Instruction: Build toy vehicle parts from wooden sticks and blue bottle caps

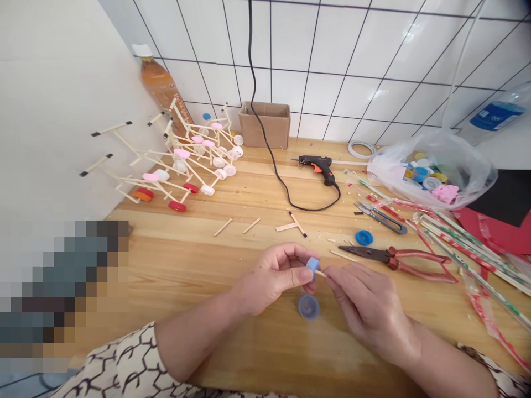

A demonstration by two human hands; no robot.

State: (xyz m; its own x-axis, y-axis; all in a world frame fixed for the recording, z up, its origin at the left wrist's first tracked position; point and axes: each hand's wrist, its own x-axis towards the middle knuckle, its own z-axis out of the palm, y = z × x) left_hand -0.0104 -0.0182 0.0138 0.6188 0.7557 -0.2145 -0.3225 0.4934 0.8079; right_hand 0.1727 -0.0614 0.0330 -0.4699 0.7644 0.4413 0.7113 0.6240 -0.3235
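Observation:
Between the fingers and thumb of my left hand (276,276) is a light blue bottle cap (312,267). My right hand (367,304) pinches a thin wooden stick (320,273), whose other end meets the cap; whether it goes into the cap I cannot tell. Just below my hands a translucent bluish cap (308,307) lies on the table. A darker blue cap (364,237) lies beyond my right hand, near pliers (392,257) with red-brown handles. Short sticks (251,225) and a T-shaped stick piece (292,225) with black ends lie ahead of my hands.
Several small stick-and-cap models (182,153) stand at the back left by a drink bottle (160,83). A glue gun (317,166) with a black cord lies near a cardboard box (267,124). Rightward are snips (381,216), a bag of caps (435,171) and wrapped sticks (477,254).

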